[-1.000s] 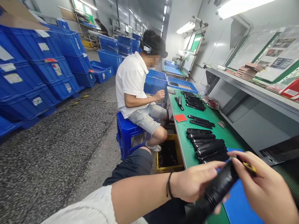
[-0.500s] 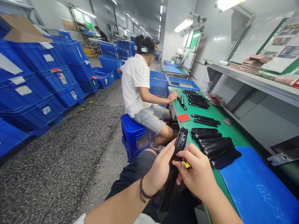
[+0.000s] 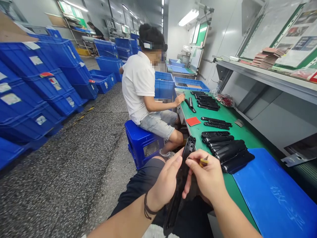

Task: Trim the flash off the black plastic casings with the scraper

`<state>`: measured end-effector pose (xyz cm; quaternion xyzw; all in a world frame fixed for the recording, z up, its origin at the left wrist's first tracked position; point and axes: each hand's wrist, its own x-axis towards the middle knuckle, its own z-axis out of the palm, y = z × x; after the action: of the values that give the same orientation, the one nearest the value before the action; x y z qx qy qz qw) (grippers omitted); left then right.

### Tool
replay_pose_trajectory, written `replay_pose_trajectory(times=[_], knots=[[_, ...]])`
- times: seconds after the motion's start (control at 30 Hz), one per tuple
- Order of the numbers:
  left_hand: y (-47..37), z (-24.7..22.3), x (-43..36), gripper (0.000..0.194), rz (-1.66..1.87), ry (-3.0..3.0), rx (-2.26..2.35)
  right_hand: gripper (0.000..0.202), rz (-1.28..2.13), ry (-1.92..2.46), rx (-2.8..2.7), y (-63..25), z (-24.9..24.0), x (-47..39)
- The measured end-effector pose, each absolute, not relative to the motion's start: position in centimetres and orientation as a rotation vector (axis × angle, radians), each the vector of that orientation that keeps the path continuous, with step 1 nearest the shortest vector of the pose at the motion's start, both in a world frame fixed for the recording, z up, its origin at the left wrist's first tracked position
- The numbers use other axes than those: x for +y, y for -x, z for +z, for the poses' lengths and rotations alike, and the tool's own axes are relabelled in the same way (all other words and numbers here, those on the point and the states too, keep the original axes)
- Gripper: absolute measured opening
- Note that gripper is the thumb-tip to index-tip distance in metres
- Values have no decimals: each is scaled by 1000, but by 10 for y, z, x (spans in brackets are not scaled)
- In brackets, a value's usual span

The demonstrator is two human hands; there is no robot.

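Note:
A long black plastic part (image 3: 189, 148) slants up from my lap, its holed end pointing away from me. Wrapped round its left side is my left hand (image 3: 168, 180), with a dark cord on the wrist. My right hand (image 3: 208, 173) is at the part's right side, thumb and forefinger pinched close to its surface. A small yellow-handled tool (image 3: 204, 161) sticks out between the fingers of that hand. Several dark parts (image 3: 230, 150) lie side by side on the green table (image 3: 229, 188) to the right.
A blue sheet (image 3: 274, 195) covers the near right of the table. A red card (image 3: 193, 121) lies by its left edge. A person in a white shirt (image 3: 138, 79) sits ahead on a blue stool (image 3: 138, 135). Blue crates (image 3: 59, 82) stand stacked at left.
The view has shifted slightly right. My right forefinger and thumb have moved a little up the black part, and the yellow tool has turned in my hand. The seated person's head has lowered.

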<state>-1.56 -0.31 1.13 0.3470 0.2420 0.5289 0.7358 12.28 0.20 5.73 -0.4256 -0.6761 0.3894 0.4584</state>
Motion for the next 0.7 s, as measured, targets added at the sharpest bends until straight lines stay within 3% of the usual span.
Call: replay_pose_trajectory(times=[0.17,0.27,0.37,0.5,0.7], knots=[[33,11,17,56,1194,-665,614,6,329,858,-1925,-133,66,0],[48,15,32,51,1282,-560,635,16,78,1002,-2006,-133,52,9],[54,20,40,50,1368,-469,661,27,62,1185,-2025,-131,38,15],[51,25,44,55,1389,-371,675,21,315,752,-2306,-121,39,5],[48,31,49,55,1450,-300,696,30,-43,559,-2499,-110,44,-9]])
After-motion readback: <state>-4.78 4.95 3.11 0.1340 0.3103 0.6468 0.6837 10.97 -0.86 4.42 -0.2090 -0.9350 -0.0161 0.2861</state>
